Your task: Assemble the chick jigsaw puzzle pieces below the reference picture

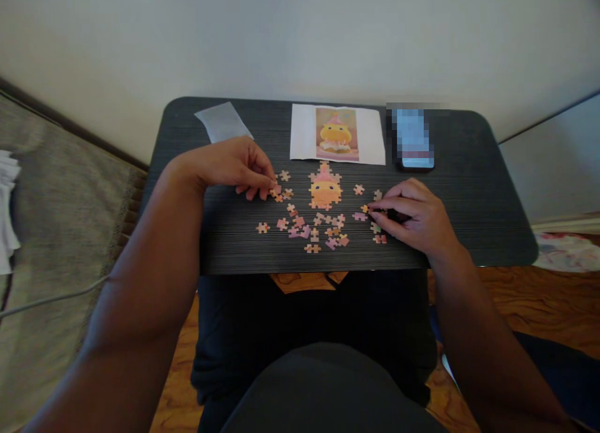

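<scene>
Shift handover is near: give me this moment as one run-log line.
left hand: at loose pieces; right hand: at other loose pieces; joined section: between hands; printed sheet: beyond joined section; phone: right of sheet

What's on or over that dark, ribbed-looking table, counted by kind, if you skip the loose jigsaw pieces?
Yellow-and-pink joined jigsaw section: 1
White paper sheet with a printed yellow character: 1
Pale, translucent flat sheet: 1
Rectangular phone with a lit, blurred screen: 1
Bare hands (left hand, right hand): 2
Total: 6
</scene>
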`<state>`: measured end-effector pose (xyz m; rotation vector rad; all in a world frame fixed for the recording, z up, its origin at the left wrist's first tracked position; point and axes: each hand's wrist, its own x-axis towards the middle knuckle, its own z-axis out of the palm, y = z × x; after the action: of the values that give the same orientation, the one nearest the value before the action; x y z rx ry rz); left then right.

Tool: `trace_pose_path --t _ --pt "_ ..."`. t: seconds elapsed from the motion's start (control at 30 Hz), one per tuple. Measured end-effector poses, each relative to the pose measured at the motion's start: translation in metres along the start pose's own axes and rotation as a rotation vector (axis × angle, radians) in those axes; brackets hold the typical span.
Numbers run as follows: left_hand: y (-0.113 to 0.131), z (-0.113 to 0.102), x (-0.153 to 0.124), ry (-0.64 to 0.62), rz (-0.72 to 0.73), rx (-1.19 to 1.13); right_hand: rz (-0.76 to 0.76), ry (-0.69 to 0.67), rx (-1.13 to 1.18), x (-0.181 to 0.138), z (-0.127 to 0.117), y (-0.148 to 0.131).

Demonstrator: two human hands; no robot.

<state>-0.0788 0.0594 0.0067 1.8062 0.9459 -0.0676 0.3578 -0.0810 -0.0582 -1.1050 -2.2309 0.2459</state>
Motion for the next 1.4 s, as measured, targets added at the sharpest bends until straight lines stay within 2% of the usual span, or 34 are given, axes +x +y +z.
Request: trace_pose_path --t 0.4,0.67,1.0,1.4 --pt "0.0 0.003 -0.001 -0.001 -0.017 -0.032 0.018 0.01 -0.014 0.001 0.0 -0.005" --pt "-0.009 0.004 0.006 0.041 0.087 -0.092 0.006 -0.019 -0.012 0.0 0.001 -0.005" --pt "-0.015 0.006 0.008 0.058 0.078 -0.125 0.004 -0.034 -0.024 -0.004 0.003 -0.003" --pt "-0.01 0.008 0.007 0.065 0.061 -0.118 0.005 -0.017 -0.009 -0.003 0.004 -0.004"
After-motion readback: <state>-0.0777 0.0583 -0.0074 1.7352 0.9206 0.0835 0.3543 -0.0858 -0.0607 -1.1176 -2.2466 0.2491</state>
